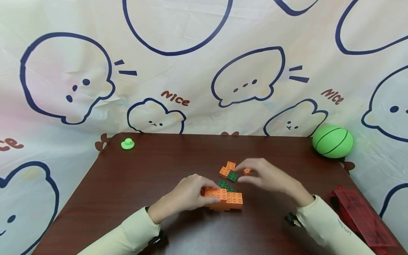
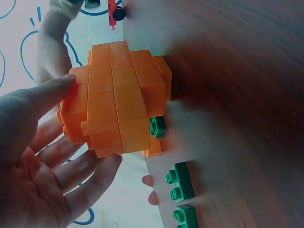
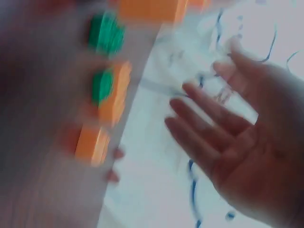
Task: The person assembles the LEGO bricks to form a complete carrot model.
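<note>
My left hand [image 1: 188,193] grips a build of stacked orange toy bricks [image 1: 235,200] near the middle of the table. In the left wrist view the thumb lies on one side of the build [image 2: 114,99] and fingers on the other. Beyond it lie green bricks [image 1: 223,184], partly hidden by the build. Farther back are two orange bricks [image 1: 224,172] and another green brick [image 1: 232,176]. My right hand [image 1: 266,175] hovers just right of these, fingers apart and holding nothing. A single orange brick [image 1: 247,171] shows partly behind it; the right wrist view is blurred.
At the back left corner sits a small green rubber duck [image 1: 128,143]. A green ball [image 1: 333,141] stands at the back right corner. Along the right edge lies a red see-through toy [image 1: 360,216] with a dark wheel. A printed cloth [image 1: 197,74] hangs behind the table.
</note>
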`<state>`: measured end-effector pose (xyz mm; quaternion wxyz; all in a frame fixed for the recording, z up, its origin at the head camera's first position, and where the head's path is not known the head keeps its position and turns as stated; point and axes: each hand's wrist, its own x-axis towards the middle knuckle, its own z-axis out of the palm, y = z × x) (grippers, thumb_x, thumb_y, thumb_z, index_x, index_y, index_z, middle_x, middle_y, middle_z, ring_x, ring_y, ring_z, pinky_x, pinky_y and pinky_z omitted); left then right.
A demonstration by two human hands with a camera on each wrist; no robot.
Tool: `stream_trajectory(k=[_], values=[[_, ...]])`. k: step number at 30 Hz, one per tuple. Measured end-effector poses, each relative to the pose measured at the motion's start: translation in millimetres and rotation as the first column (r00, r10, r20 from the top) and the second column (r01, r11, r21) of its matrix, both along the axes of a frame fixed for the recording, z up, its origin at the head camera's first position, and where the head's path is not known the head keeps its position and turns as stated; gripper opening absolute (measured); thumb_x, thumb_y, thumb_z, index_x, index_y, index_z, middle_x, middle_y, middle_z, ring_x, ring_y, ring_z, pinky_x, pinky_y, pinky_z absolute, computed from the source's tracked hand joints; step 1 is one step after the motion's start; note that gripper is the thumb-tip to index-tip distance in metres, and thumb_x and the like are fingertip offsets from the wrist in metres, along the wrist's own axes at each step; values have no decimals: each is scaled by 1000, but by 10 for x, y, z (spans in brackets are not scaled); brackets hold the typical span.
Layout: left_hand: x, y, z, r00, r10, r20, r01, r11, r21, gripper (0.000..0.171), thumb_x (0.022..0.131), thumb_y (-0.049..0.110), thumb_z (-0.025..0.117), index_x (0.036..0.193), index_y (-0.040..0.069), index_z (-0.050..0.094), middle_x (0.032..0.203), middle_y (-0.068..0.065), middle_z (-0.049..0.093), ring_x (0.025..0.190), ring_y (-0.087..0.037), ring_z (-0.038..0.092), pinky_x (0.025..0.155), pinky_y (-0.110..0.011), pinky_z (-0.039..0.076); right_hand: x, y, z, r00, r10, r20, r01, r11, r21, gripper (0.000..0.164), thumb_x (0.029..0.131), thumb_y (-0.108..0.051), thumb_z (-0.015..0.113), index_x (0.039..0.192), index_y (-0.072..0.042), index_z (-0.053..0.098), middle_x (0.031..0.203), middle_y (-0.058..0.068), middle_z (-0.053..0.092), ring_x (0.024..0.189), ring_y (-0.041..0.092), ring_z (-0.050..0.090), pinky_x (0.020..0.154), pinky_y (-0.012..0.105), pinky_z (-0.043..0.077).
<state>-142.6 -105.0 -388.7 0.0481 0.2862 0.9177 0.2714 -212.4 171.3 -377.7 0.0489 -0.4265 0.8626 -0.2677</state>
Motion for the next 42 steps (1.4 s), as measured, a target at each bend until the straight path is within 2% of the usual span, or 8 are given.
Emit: stream_trajectory(k=[5, 9, 16, 24, 28, 34, 39, 42], values=[[21, -8, 14, 1000, 7, 0, -7, 1000, -9, 34, 81, 52, 69, 108, 31, 72, 105, 13, 70, 75, -2, 55, 56, -21, 39, -353, 189, -218, 981, -177, -79, 186, 975, 123, 23, 81, -24, 76, 102, -23, 69, 106, -4, 68, 98, 14, 61, 88, 39, 52], [27, -4, 18, 1000, 5, 0, -5, 1000, -4, 34, 82, 52, 68, 109, 31, 71, 105, 13, 70, 74, -2, 55, 55, -20, 38, -508, 262, -416, 976, -205, -72, 215, 960, 181, 25, 79, -23, 78, 103, -21, 69, 111, -1, 67, 103, 18, 61, 91, 42, 51], [37, -3, 24, 1000, 9, 5, -9, 1000, -17, 35, 82, 52, 67, 110, 31, 71, 107, 12, 70, 79, -1, 56, 62, -20, 43, -602, 289, -589, 969, -242, -48, 247, 959, 140, 24, 77, -22, 79, 98, -25, 69, 106, -3, 70, 91, 12, 61, 86, 40, 53], [38, -20, 24, 1000, 9, 0, -9, 1000, -18, 35, 82, 52, 68, 110, 31, 71, 107, 12, 70, 73, -2, 55, 53, -20, 37, -574, 290, -614, 952, -300, -55, 305, 946, 107, 17, 75, -27, 81, 87, -25, 68, 93, -6, 69, 78, 10, 59, 73, 30, 52], [30, -16, 40, 1000, 13, 5, -13, 1000, -26, 35, 82, 51, 68, 110, 31, 71, 101, 12, 71, 64, -3, 48, 48, -21, 30, -573, 313, -616, 955, -292, -48, 296, 947, 123, 20, 76, -27, 80, 91, -24, 68, 88, -8, 67, 73, 12, 55, 66, 26, 48], [5, 30, 57, 1000, 6, -17, -6, 1000, -24, 34, 82, 52, 68, 109, 31, 71, 93, 12, 72, 62, -5, 46, 46, -23, 26, -464, 309, -493, 960, -278, -48, 281, 957, 79, 18, 76, -30, 80, 90, -28, 68, 87, -11, 67, 74, 9, 56, 69, 26, 51], [12, 9, 24, 1000, 16, 17, -16, 1000, -23, 34, 81, 53, 68, 109, 33, 71, 102, 15, 70, 64, -3, 46, 46, -23, 27, -228, 164, -348, 989, -147, -30, 145, 987, -65, 16, 77, -36, 78, 91, -30, 71, 94, -14, 70, 79, 3, 63, 73, 24, 54], [13, -2, 19, 1000, 11, 19, -11, 1000, -20, 35, 82, 53, 67, 109, 32, 71, 95, 15, 71, 58, -4, 41, 46, -24, 27, -46, 60, -227, 997, -52, -50, 43, 987, -153, 12, 77, -33, 78, 87, -29, 72, 98, -12, 71, 84, 2, 66, 74, 24, 55]])
